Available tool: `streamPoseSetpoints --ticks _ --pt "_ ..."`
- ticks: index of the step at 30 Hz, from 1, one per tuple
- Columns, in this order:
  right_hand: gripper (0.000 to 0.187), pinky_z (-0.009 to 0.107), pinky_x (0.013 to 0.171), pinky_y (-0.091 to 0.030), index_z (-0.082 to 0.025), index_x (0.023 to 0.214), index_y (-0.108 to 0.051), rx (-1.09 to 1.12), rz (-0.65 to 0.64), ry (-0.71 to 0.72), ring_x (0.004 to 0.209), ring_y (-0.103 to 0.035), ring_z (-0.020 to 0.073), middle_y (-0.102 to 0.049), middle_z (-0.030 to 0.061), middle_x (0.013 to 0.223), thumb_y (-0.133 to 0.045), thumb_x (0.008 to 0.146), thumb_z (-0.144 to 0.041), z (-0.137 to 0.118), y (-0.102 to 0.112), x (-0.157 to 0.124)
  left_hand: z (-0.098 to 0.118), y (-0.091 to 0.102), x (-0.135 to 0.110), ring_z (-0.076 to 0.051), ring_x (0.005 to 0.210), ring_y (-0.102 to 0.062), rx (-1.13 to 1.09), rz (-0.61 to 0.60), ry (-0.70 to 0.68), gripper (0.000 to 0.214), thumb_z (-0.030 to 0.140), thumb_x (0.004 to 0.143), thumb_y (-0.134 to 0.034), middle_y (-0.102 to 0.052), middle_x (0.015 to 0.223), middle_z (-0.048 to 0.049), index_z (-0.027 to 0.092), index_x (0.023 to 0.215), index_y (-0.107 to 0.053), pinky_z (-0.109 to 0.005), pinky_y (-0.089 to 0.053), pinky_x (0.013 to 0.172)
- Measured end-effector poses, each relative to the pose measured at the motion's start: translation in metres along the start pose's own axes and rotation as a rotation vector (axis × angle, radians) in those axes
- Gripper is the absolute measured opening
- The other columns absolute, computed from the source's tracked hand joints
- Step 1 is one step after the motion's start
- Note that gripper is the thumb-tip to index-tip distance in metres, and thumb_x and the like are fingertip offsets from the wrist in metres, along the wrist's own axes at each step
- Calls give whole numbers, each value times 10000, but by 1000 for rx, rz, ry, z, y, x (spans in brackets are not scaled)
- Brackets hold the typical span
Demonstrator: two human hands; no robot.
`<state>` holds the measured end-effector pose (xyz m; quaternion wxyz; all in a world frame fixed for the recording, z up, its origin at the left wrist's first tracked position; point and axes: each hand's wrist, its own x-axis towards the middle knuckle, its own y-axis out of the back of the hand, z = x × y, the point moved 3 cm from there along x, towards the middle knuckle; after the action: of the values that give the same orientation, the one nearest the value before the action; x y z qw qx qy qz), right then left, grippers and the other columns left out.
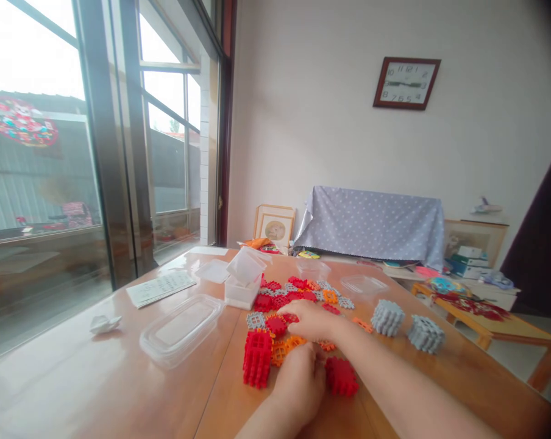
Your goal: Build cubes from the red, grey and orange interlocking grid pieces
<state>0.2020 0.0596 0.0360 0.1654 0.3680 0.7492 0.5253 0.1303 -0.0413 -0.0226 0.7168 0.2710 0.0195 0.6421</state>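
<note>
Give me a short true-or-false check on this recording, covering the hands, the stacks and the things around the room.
1. The right hand reaches farther forward than the left hand. True.
2. A red stack stands to the left of the left hand. True.
3. A grey stack and a second grey stack stand to the left of both hands. False: they stand to the right.
4. The wall clock has a round frame. False: its frame is four-sided.
5. The draped cloth at the back has light dots. True.
6. The printed sheet lies to the right of the hands. False: it lies to the left, near the window side.
</note>
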Motion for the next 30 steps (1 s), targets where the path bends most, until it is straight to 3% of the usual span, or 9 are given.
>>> streamPoseSetpoints --ticks 4,7,12,17,20,24,28,30 --pt "513 280 877 -507 -319 1116 -737 -38 -120 42 987 -686 212 -754 -26 1129 -673 639 -144 4 -19 32 5 1 -2 -208 719 -566 -74 1 -35 162 163 879 -473 -670 792 -65 220 775 -585 -308 -366 634" --pt "483 276 816 -499 -298 1058 -750 -69 -147 43 930 -680 214 -761 -16 1081 -731 591 -176 8 -29 41 13 3 -3 -204 718 -572 -134 -31 -67 180 162 894 -459 -685 819 -67 220 791 -594 -310 -380 634" --pt "435 247 737 -449 -267 1023 -743 -97 -83 0 893 -641 197 -746 -4 1028 -722 595 -194 13 -33 38 19 6 -3 -203 711 -569 -126 -48 -71 201 142 882 -441 -679 811 -61 220 808 -611 -310 -374 633" --pt "100 221 586 -326 -193 690 -684 -109 29 -84 649 -531 125 -662 -35 677 -588 703 -170 17 -24 26 5 1 -2 -204 706 -556 -74 -20 -59 180 84 806 -469 -646 773 -45 226 777 -576 -293 -332 623" --pt "189 231 590 -306 -185 674 -642 -121 171 -166 645 -506 127 -625 -23 662 -511 807 -215 22 -9 7 -3 0 -1 -196 679 -532 -55 22 -18 150 92 793 -505 -620 729 -31 227 765 -566 -282 -303 614" --pt "264 261 671 -384 -204 820 -665 -137 333 -244 749 -565 169 -667 16 790 -429 909 -283 27 14 -39 -2 3 2 -207 740 -560 -163 119 29 71 215 859 -558 -639 776 -35 226 895 -619 -293 -341 683" --pt "297 333 877 -473 -252 1106 -677 -119 533 -209 987 -635 221 -706 58 1039 -431 946 -299 16 20 -93 2 6 11 -206 781 -606 -478 143 200 370 546 939 -482 -661 857 -62 201 1027 -585 -297 -403 703" --pt "309 363 914 -491 -286 1152 -675 -149 521 -178 1023 -638 234 -706 57 1080 -449 942 -276 6 12 -113 2 5 14 -193 755 -614 -637 112 283 479 644 919 -451 -657 861 -62 190 1035 -552 -283 -414 660"
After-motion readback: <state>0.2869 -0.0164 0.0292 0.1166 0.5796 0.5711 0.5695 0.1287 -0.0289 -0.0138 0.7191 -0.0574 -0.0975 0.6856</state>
